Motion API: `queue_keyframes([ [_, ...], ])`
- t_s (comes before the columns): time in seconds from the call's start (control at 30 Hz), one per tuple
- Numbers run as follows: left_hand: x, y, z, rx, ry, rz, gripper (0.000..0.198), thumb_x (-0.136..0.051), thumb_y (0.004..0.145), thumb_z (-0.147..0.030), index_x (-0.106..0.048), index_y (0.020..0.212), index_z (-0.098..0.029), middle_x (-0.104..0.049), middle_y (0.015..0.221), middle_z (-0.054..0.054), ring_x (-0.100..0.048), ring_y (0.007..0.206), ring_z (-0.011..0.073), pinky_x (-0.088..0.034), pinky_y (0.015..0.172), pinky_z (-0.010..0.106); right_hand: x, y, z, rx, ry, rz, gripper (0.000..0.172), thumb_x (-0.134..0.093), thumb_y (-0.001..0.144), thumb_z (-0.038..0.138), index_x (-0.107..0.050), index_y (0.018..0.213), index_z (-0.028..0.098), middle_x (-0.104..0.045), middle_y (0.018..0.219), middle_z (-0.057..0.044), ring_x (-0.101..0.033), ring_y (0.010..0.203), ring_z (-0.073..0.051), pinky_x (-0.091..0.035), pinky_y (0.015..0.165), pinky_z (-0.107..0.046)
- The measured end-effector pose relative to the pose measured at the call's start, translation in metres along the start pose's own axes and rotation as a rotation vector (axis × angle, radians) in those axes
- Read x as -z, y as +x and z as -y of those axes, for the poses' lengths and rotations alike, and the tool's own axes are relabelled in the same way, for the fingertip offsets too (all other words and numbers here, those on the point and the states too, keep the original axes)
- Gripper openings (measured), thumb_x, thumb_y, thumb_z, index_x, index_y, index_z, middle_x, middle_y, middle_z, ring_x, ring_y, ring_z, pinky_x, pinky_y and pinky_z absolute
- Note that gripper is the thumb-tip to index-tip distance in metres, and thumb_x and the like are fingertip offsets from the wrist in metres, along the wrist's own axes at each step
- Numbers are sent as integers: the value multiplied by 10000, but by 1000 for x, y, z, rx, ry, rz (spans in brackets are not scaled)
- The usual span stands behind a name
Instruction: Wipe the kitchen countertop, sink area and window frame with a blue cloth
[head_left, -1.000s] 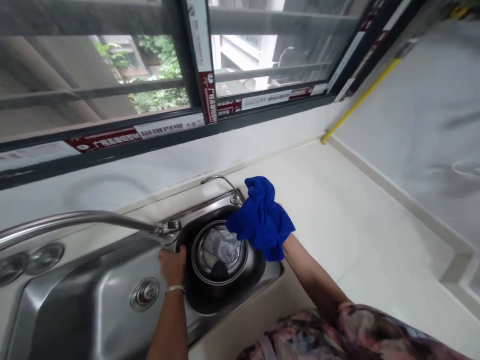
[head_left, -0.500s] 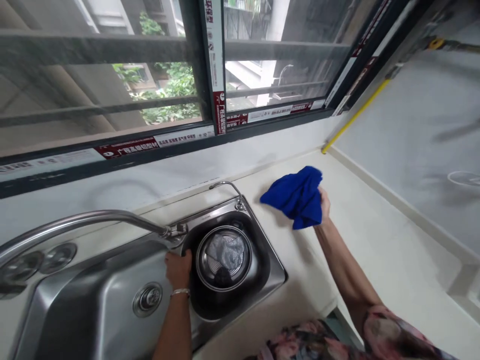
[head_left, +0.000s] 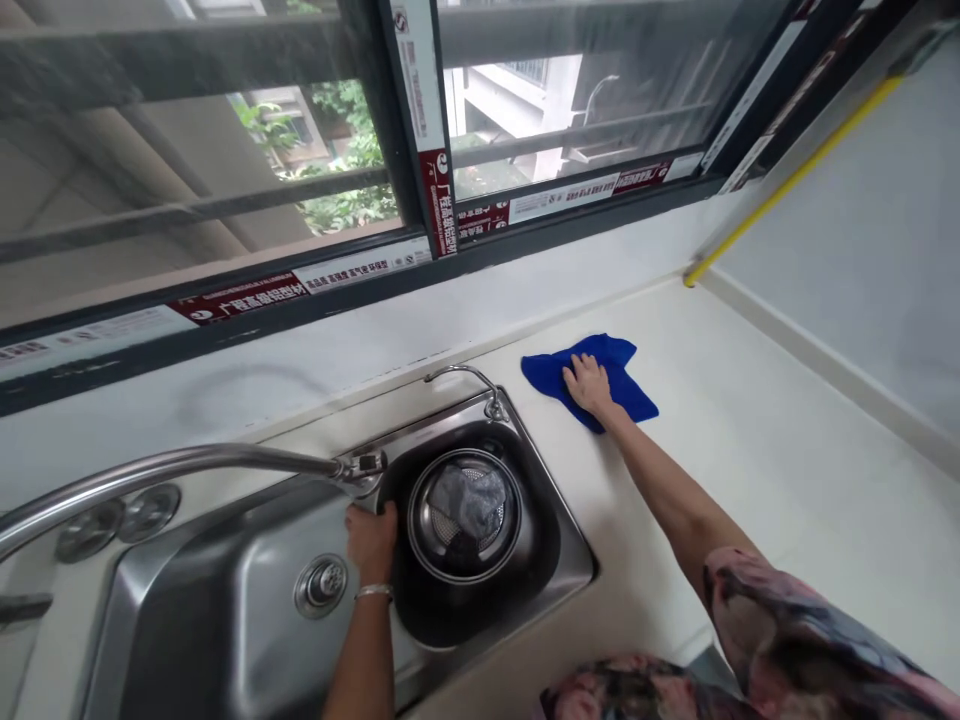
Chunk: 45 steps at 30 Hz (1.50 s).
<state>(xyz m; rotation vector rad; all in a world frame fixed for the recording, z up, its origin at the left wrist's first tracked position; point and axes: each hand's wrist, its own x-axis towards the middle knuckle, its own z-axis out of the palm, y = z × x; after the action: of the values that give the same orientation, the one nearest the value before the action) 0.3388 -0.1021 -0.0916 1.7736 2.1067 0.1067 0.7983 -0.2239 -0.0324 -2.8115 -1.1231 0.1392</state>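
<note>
A blue cloth lies spread over the pale countertop, to the right of the sink. Pressed flat on top of it is my right hand, open, fingers stretched out. My left hand, with a bracelet at the wrist, is closed over the sink divider between the two basins; part of its grip is hidden. Inside the right basin sits a round metal colander. It holds a crumpled, clear plastic-looking item and something dark that I cannot make out.
A large curved faucet reaches over the left basin from the left. A thin small tap stands at the sink's back right corner. Behind runs a window. A yellow pipe meets the counter at the back right corner.
My right hand has lowered the blue cloth from the air onto the countertop, and the cloth is now spread out under it. The left hand stays on the divider. The view has shifted slightly.
</note>
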Motion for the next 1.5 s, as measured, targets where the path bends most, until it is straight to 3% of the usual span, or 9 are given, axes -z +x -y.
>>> queue_keyframes([
  [0.13, -3, 4, 1, 61, 52, 31, 606, -570, 912, -532, -503, 1324, -92, -675, 1278, 305, -730, 1117, 435, -580, 919, 520, -21, 26, 45, 72, -22, -46, 624, -343, 1096, 345, -397, 1634, 33, -315, 1720, -257, -262, 1601, -348, -240, 1270, -508],
  [0.3, -4, 2, -1, 104, 104, 41, 574, -528, 929, -555, -505, 1306, -123, -677, 1266, 290, -726, 1118, 441, -576, 911, 538, -34, 50, 100, 184, 57, -91, 578, -360, 1092, 336, -495, 1572, 43, -455, 1601, -268, -369, 1494, -345, -330, 1187, -446],
  [0.57, 0, -2, -6, 143, 109, 77, 582, -534, 928, -555, -492, 1305, -112, -670, 1307, 299, -706, 1162, 438, -549, 939, 515, -49, 54, 139, 355, 123, -156, 419, -561, 1036, 378, -667, 1305, 74, -582, 1347, -247, -484, 1230, -358, -403, 999, -441],
  [0.77, 0, 1, -6, 160, 123, 64, 585, -542, 920, -550, -512, 1301, -107, -687, 1274, 303, -718, 1134, 433, -557, 909, 505, -51, 60, 173, 146, 174, -208, 509, -738, 930, 524, -637, 1177, 90, -609, 1246, -229, -505, 1132, -368, -401, 931, -442],
  [0.9, 3, 2, -7, 152, 150, 72, 577, -560, 915, -534, -524, 1295, -102, -707, 1240, 292, -722, 1131, 423, -556, 920, 493, -46, 72, 156, 296, 90, -163, 411, -673, 995, 479, -635, 1171, 109, -634, 1208, -212, -512, 1113, -340, -375, 904, -406],
  [1.13, 6, 0, -13, 178, 174, 77, 622, -566, 916, -549, -511, 1336, -93, -718, 1226, 299, -721, 1135, 437, -553, 928, 514, -5, 119, 37, 271, -129, -90, 412, -411, 1128, 381, -647, 1239, 62, -648, 1249, -244, -520, 1080, -298, -344, 825, -371],
  [1.23, 6, -1, -14, 191, 178, 74, 640, -566, 912, -570, -514, 1329, -87, -718, 1214, 302, -722, 1120, 452, -552, 917, 523, 9, 133, 8, 313, -183, -60, 461, -340, 1141, 387, -669, 1197, 69, -667, 1194, -242, -538, 1005, -277, -326, 749, -349],
  [1.33, 3, -1, -13, 189, 177, 63, 650, -559, 913, -587, -509, 1327, -88, -709, 1232, 298, -712, 1134, 455, -546, 924, 526, 10, 135, 12, 410, -264, -4, 475, -314, 1136, 360, -696, 1170, 79, -687, 1133, -222, -556, 930, -257, -312, 704, -331],
  [1.5, -4, -1, -7, 183, 203, 54, 671, -542, 917, -604, -493, 1333, -80, -698, 1235, 295, -711, 1118, 453, -547, 921, 525, -5, 122, 61, 620, -304, 62, 458, -319, 1121, 311, -718, 1176, 94, -696, 1116, -204, -569, 950, -264, -340, 698, -321],
])
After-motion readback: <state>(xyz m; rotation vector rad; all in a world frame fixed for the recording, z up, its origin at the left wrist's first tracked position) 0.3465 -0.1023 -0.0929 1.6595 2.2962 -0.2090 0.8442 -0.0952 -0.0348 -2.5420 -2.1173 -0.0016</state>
